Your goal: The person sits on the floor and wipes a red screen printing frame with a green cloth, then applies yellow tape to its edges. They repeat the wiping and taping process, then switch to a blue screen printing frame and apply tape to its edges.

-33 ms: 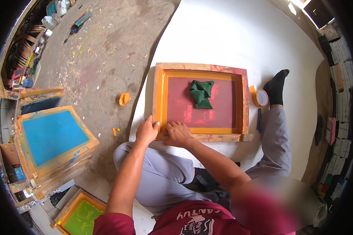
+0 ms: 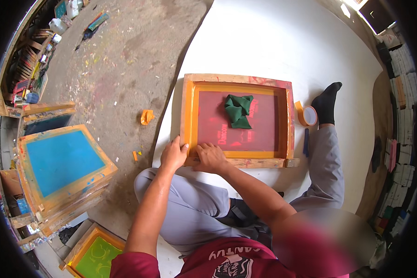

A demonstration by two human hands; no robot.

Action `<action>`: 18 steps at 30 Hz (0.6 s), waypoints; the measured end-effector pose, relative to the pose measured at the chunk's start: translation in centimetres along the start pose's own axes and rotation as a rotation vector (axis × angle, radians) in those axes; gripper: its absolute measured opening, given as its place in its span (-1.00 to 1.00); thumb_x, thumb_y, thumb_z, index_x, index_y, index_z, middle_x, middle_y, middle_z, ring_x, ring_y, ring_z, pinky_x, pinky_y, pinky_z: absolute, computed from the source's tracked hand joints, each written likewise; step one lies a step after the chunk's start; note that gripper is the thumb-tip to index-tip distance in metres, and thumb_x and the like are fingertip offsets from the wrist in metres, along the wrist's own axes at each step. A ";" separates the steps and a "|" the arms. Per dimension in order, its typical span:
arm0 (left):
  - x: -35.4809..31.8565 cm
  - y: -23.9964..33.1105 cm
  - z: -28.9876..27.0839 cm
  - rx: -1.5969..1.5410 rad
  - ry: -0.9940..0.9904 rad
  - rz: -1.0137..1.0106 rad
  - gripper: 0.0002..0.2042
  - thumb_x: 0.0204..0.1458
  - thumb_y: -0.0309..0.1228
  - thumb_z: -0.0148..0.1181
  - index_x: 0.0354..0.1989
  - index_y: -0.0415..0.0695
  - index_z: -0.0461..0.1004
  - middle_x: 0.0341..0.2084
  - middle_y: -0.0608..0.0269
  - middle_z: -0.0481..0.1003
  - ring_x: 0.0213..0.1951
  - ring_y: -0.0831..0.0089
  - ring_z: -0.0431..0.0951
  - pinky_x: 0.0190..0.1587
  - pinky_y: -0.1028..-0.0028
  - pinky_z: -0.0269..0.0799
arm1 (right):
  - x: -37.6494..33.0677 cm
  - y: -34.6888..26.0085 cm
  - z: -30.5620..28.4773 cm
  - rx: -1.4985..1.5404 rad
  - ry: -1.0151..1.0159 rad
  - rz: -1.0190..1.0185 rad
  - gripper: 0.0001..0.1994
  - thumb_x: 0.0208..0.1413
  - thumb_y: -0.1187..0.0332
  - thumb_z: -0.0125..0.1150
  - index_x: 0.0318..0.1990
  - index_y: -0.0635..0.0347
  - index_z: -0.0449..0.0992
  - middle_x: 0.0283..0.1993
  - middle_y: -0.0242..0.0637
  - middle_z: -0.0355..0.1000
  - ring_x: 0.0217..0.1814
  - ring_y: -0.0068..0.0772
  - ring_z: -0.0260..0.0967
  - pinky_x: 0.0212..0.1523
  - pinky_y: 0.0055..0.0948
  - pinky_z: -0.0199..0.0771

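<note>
A wooden screen printing frame (image 2: 286, 118) lies on the white sheet in front of me, its dark red mesh (image 2: 264, 139) bordered inside by orange-yellow tape. At the frame's near left corner, my left hand (image 2: 173, 155) grips the outer side, thumb toward the wood. Just right of it, my right hand (image 2: 210, 158) is closed over the near rail, with bent fingertips on the taped inner border; what lies under its palm is hidden. A crumpled dark green cloth (image 2: 238, 111) rests on the mesh, apart from both hands.
Right of the frame are a tape roll (image 2: 309, 116), a dark blue strip (image 2: 306, 142) and my socked foot (image 2: 326, 103). An orange tape wad (image 2: 147, 117) lies on the concrete floor. Stacked screens, the top one blue (image 2: 62, 160), stand left; a green screen (image 2: 95, 259) is nearer.
</note>
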State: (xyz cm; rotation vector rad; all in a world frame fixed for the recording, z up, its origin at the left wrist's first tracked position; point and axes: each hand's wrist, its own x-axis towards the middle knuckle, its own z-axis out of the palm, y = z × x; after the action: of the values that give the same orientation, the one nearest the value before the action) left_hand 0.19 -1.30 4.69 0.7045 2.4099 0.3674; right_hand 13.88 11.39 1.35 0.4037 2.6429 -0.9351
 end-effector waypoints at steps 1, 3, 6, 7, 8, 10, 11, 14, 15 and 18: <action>0.0 0.0 0.0 -0.007 -0.002 0.001 -0.43 0.30 -0.19 0.19 0.36 -0.32 0.35 0.19 -0.22 0.52 0.21 -0.16 0.52 0.25 0.01 0.45 | 0.3 -0.2 -0.3 0.026 -0.008 0.013 -0.19 -0.23 -0.18 0.59 0.13 0.16 0.53 0.13 -0.06 0.51 0.25 0.03 0.45 0.21 -0.01 0.50; 0.3 0.2 -0.6 -0.031 -0.040 -0.013 -0.45 0.30 -0.19 0.19 0.34 -0.31 0.36 0.18 -0.23 0.52 0.20 -0.17 0.52 0.23 0.00 0.45 | 0.7 -0.4 -1.3 0.070 -0.058 0.013 -0.21 -0.21 -0.16 0.59 0.14 0.12 0.54 0.20 -0.08 0.47 0.32 0.03 0.41 0.24 0.01 0.48; 0.7 0.3 -0.7 -0.042 -0.012 0.010 -0.48 0.29 -0.18 0.20 0.31 -0.28 0.38 0.14 -0.23 0.54 0.18 -0.19 0.53 0.21 -0.01 0.46 | 1.0 -0.4 -2.3 0.182 -0.072 0.020 -0.23 -0.21 -0.16 0.59 0.17 0.02 0.56 0.24 -0.13 0.45 0.38 0.03 0.36 0.28 0.03 0.44; 0.6 0.2 -0.6 -0.040 0.010 0.023 -0.49 0.29 -0.18 0.20 0.30 -0.27 0.39 0.13 -0.23 0.54 0.17 -0.19 0.53 0.20 -0.02 0.46 | 0.9 -0.3 -2.4 0.230 -0.068 0.025 -0.23 -0.22 -0.16 0.60 0.17 -0.02 0.57 0.24 -0.15 0.45 0.40 0.03 0.34 0.29 0.04 0.43; 0.7 0.0 -0.4 -0.035 0.025 0.028 -0.49 0.29 -0.18 0.20 0.29 -0.26 0.39 0.13 -0.23 0.55 0.16 -0.20 0.54 0.20 -0.02 0.47 | 0.8 -0.1 -2.3 0.217 -0.063 0.004 -0.24 -0.21 -0.18 0.59 0.16 -0.02 0.58 0.21 -0.16 0.47 0.36 0.02 0.37 0.28 0.03 0.44; 0.8 -0.1 -0.1 -0.025 0.052 0.041 -0.50 0.29 -0.19 0.21 0.28 -0.24 0.40 0.12 -0.22 0.55 0.15 -0.20 0.55 0.19 -0.01 0.47 | 0.5 0.3 -2.3 0.191 -0.054 -0.033 -0.26 -0.19 -0.22 0.56 0.14 -0.02 0.60 0.15 -0.20 0.52 0.29 0.01 0.44 0.27 0.02 0.46; 0.9 -0.2 0.0 -0.036 0.042 0.030 -0.50 0.29 -0.19 0.21 0.29 -0.25 0.40 0.12 -0.22 0.55 0.15 -0.19 0.55 0.19 -0.01 0.48 | 0.5 0.3 -2.1 0.169 -0.088 -0.023 -0.26 -0.18 -0.20 0.55 0.16 -0.05 0.59 0.17 -0.19 0.50 0.33 0.01 0.41 0.29 0.03 0.44; 0.9 0.0 -0.4 -0.049 0.026 0.017 -0.49 0.28 -0.19 0.21 0.29 -0.27 0.40 0.12 -0.22 0.55 0.16 -0.18 0.55 0.19 0.00 0.48 | 0.4 -1.1 -2.8 0.152 -0.138 0.003 -0.27 -0.14 -0.15 0.53 0.22 -0.10 0.57 0.20 -0.15 0.47 0.39 0.02 0.34 0.32 0.07 0.40; 0.9 0.0 -0.4 -0.042 0.030 0.021 -0.49 0.28 -0.19 0.21 0.28 -0.28 0.40 0.13 -0.22 0.55 0.16 -0.18 0.55 0.19 0.00 0.48 | 0.2 -1.4 -3.0 0.179 -0.123 0.005 -0.28 -0.13 -0.15 0.52 0.23 -0.09 0.57 0.20 -0.14 0.47 0.40 0.03 0.34 0.32 0.08 0.39; 0.7 0.5 -0.8 -0.054 0.014 0.011 -0.49 0.28 -0.19 0.22 0.28 -0.30 0.41 0.13 -0.22 0.55 0.17 -0.17 0.54 0.20 0.01 0.47 | -0.3 -2.0 -1.6 0.144 -0.035 -0.022 -0.29 -0.11 -0.12 0.50 0.22 -0.04 0.57 0.21 -0.13 0.47 0.39 0.03 0.34 0.32 0.08 0.40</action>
State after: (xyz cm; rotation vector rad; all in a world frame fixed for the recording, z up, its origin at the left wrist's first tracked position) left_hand -0.63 -0.56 5.18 0.6933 2.4007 0.4421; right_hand 13.17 10.86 3.73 0.3892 2.5619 -1.1338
